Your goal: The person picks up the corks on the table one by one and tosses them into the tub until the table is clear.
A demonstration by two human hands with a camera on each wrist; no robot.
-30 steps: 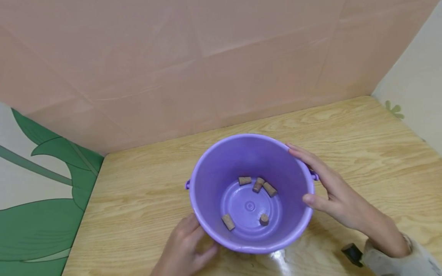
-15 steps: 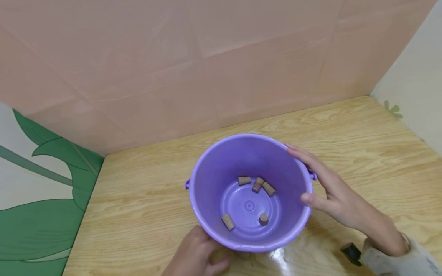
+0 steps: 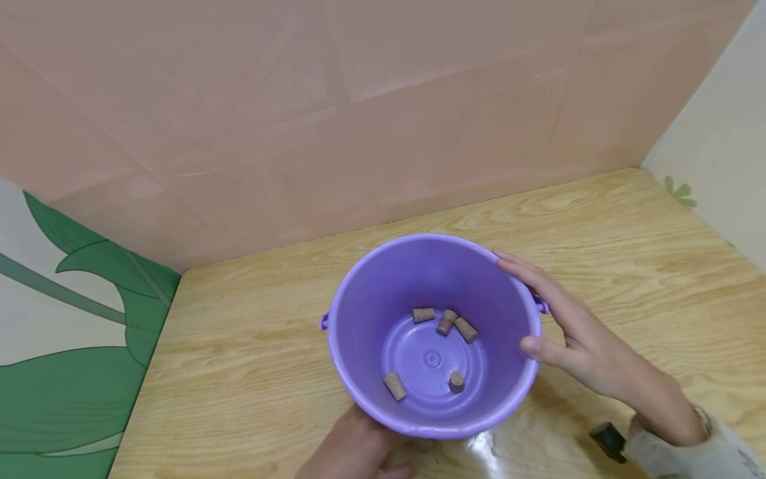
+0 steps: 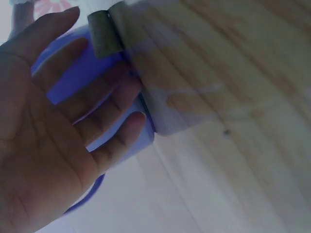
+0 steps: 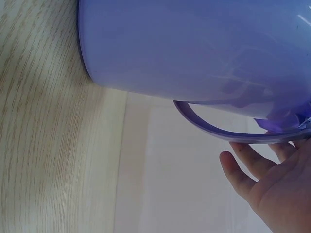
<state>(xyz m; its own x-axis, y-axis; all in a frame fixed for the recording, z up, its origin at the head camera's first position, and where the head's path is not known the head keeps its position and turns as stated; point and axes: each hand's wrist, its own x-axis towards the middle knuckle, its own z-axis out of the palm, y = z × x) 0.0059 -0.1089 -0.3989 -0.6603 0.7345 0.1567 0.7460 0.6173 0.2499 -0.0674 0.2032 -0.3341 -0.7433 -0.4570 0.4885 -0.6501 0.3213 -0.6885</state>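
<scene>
A purple bucket (image 3: 431, 273) stands on the wood-grain table with several corks (image 3: 466, 328) scattered over its floor. My right hand (image 3: 574, 326) holds the bucket's right side, thumb over the rim and fingers along the outside. In the right wrist view the bucket's purple handle (image 5: 214, 128) hangs down across those fingers. My left hand (image 3: 359, 442) is low at the bucket's near left side, its fingertips hidden under the rim from above. The left wrist view shows that hand (image 4: 53, 126) with fingers spread and relaxed, near a cork (image 4: 104, 34) standing on the table against the bucket.
The table (image 3: 239, 346) meets a pink-covered wall (image 3: 335, 133) at the back. A panel with green leaf pictures (image 3: 60, 399) borders the left, a white wall (image 3: 724, 146) the right. A small black device (image 3: 608, 440) sits at my right sleeve (image 3: 688, 446).
My left hand has moved right and toward me along the bucket's near side, its fingers going further under the rim. The right hand and the bucket have barely moved.
</scene>
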